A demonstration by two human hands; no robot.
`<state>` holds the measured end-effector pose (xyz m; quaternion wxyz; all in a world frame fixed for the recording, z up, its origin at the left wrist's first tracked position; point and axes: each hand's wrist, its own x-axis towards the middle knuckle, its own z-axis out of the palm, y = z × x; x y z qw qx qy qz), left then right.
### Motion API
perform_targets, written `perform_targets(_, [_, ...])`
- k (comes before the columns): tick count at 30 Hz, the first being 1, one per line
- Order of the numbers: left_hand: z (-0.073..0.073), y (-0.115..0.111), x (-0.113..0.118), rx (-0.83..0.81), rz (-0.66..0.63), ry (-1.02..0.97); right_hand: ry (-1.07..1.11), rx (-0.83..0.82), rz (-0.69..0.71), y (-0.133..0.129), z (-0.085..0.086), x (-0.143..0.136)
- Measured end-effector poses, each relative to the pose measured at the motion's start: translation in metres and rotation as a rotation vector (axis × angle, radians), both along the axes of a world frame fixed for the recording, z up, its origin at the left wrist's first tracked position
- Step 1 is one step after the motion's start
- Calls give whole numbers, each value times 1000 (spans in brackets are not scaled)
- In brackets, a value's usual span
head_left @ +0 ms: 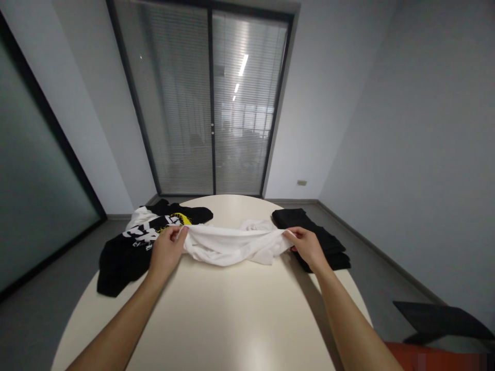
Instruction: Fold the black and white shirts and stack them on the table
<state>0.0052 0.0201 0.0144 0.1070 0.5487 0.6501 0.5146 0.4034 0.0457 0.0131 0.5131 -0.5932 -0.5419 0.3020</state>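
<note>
A white cloth garment [232, 247], its exact kind not clear, is stretched sideways between my two hands above the table. My left hand [169, 250] pinches its left end, and my right hand [305, 246] grips the right end between thumb and fingers. The middle sags in loose folds, and part of the fabric lies behind on the tabletop. Just left of my left hand is a rumpled black garment [124, 260] with white lettering and a yellow print. Beyond my right hand sits a stack of folded black clothes [328, 239].
The rounded cream table [232, 319] stretches away from me. Glass doors with blinds [209, 103] stand behind it. At the lower right are a dark chair part [441, 317] and a red-orange surface [436, 358]. A wall socket [301, 183] shows at the back right.
</note>
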Motion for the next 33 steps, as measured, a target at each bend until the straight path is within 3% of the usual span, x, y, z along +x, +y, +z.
perform_targets(4, [6,-8,-6,-68,66,265,199,19,33,0,4,3])
perform_targets(8, [-3,-5,-8,-213,-49,149,256,94,46,1,5,1])
perform_targets(11, [-13,0,-5,-283,-205,37,120,147,-18,3,3,3])
perform_targets(14, [-14,1,-4,-268,-316,183,-168,277,-170,3,3,10])
perform_targets(16, [-10,-2,-5,-256,-296,310,-309,333,-262,2,4,14])
perform_targets(18, [-4,-7,-8,-306,-302,355,-300,295,-284,2,4,16])
perform_targets(22, [3,-18,-12,-499,-634,333,-52,161,-196,4,-1,16])
perform_targets(24, [2,-20,-11,-513,-737,363,20,145,-171,6,-5,15])
perform_targets(33, [-2,-21,-2,-393,-747,457,-82,174,-176,10,-12,15])
